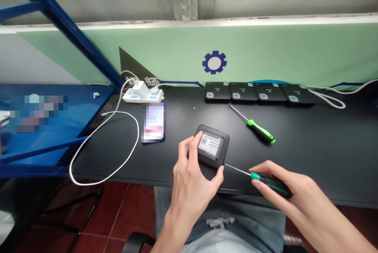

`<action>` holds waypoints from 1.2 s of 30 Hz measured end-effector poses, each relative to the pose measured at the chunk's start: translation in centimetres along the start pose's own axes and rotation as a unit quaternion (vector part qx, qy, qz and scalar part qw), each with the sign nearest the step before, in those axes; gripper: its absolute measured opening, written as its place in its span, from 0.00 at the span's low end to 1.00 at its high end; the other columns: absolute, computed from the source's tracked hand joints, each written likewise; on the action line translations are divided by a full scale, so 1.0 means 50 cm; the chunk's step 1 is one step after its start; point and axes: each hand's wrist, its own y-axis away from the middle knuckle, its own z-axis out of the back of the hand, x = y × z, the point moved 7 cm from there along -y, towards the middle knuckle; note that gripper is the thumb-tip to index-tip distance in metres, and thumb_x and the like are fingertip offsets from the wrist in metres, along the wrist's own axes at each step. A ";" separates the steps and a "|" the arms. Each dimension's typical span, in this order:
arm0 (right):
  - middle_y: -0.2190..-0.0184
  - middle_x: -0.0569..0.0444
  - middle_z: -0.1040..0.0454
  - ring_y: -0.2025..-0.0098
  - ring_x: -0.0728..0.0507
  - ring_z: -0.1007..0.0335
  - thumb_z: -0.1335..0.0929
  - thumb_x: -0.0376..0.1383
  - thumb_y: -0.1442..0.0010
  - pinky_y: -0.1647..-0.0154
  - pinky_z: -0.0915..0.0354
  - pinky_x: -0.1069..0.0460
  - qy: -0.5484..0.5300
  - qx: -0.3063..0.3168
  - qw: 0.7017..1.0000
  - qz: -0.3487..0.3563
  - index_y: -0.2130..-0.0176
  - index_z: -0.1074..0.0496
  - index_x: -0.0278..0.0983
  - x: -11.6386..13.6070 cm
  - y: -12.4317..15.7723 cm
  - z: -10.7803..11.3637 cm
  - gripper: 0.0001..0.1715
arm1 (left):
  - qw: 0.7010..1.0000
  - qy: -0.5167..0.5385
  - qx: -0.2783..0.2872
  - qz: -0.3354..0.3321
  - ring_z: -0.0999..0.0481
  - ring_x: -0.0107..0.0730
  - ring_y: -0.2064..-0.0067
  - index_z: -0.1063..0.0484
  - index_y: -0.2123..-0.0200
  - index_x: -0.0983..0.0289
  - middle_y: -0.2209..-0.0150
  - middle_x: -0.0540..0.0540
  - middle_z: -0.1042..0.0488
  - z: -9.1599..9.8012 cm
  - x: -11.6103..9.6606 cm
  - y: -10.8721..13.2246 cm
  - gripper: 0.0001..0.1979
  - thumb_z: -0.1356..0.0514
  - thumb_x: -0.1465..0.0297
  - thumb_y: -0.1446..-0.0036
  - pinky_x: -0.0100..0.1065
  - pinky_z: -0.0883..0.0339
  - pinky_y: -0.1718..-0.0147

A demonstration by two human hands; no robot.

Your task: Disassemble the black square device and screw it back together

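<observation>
My left hand (190, 174) grips a flat black rounded-square device (212, 146), with a white label on its upward face and fingers around its lower left side. My right hand (280, 190) holds a green-and-black screwdriver (270, 182) low over the table. The thin steel shaft of this screwdriver reaches left, and its tip sits at the device's lower right corner. A second green-and-black screwdriver (260, 130) lies on the black table (330, 146) to the right of the device. A tiny screw (194, 108) lies farther back.
Several similar black devices (256, 92) stand in a row along the back of the table. A white power strip (143, 94) with a plugged-in charger sits back left, beside a phone (152, 122) with a blurred screen. A white cable (102, 152) loops near a blue metal shelf (53, 127).
</observation>
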 end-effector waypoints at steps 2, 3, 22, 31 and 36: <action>0.67 0.56 0.16 0.70 0.43 0.20 0.28 0.58 0.25 0.71 0.25 0.54 -0.021 -0.002 1.000 -0.011 0.52 0.16 0.44 -0.024 0.011 -0.013 0.22 | 1.000 -0.001 -0.001 -0.005 0.15 0.55 0.36 0.39 0.21 0.49 0.34 0.61 0.26 0.002 0.001 -0.003 0.49 0.23 0.69 0.41 0.51 0.12 0.44; 0.66 0.55 0.15 0.69 0.43 0.19 0.28 0.58 0.25 0.71 0.25 0.54 -0.034 -0.006 0.999 -0.018 0.52 0.15 0.43 -0.035 0.016 -0.020 0.23 | 1.000 -0.001 0.000 -0.009 0.15 0.54 0.36 0.39 0.21 0.49 0.35 0.60 0.26 0.004 0.000 -0.004 0.49 0.23 0.69 0.41 0.50 0.13 0.43; 0.57 0.54 0.13 0.60 0.44 0.14 0.26 0.56 0.25 0.57 0.21 0.57 -0.120 -0.146 0.981 -0.041 0.49 0.15 0.43 -0.065 0.089 -0.104 0.21 | 0.998 -0.021 -0.008 -0.053 0.15 0.47 0.49 0.43 0.18 0.50 0.47 0.55 0.25 0.011 -0.009 0.006 0.54 0.28 0.71 0.45 0.45 0.13 0.49; 0.56 0.54 0.13 0.59 0.45 0.15 0.26 0.55 0.25 0.54 0.22 0.57 -0.127 -0.154 0.978 -0.057 0.49 0.15 0.44 -0.070 0.101 -0.121 0.20 | 0.998 -0.043 0.033 -0.044 0.16 0.51 0.43 0.48 0.16 0.50 0.42 0.59 0.25 0.009 -0.009 0.008 0.54 0.26 0.67 0.39 0.48 0.14 0.45; 0.57 0.56 0.13 0.60 0.46 0.15 0.25 0.54 0.25 0.54 0.22 0.58 -0.126 -0.153 0.979 -0.055 0.49 0.15 0.44 -0.066 0.104 -0.120 0.19 | 0.998 -0.025 0.056 -0.027 0.16 0.49 0.44 0.45 0.17 0.49 0.43 0.57 0.25 0.016 -0.004 0.005 0.52 0.26 0.68 0.38 0.47 0.15 0.44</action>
